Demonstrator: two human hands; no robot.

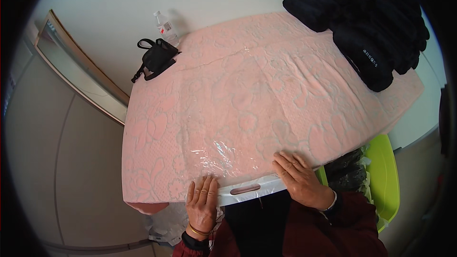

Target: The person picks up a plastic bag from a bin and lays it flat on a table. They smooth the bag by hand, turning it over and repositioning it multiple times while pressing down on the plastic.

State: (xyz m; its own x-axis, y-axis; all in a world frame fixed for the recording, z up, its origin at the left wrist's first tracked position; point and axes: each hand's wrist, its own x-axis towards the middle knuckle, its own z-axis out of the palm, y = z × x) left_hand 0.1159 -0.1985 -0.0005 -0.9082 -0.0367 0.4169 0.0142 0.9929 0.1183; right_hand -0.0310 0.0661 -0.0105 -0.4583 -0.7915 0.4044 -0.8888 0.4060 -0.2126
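Two hands press flat, fingers spread and grasping nothing, on one clear plastic bag at six o'clock: the left hand beside its white handle strip, the right hand on the strip's other end. One pink embossed cover spans the table. One pile of black garments sits at one o'clock, one green bin at four, one black pouch and one water bottle at eleven.
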